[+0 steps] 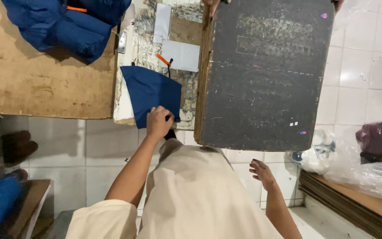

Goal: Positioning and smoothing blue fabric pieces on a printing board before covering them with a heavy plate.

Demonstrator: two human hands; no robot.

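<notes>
Head cam: right hand point(262, 173) nearest, low by the thigh, fingers loose, holding nothing, just under dark board point(261, 75). Left hand point(159, 122) further out, fingers pinching near edge of blue cloth point(149, 93) lying on bench point(124, 84), beside board. Blue fabric pile point(67, 22) far left w/ orange tag.

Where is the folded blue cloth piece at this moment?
In the head view, the folded blue cloth piece lies left of centre, under the left hand, beside the dark board.
</notes>
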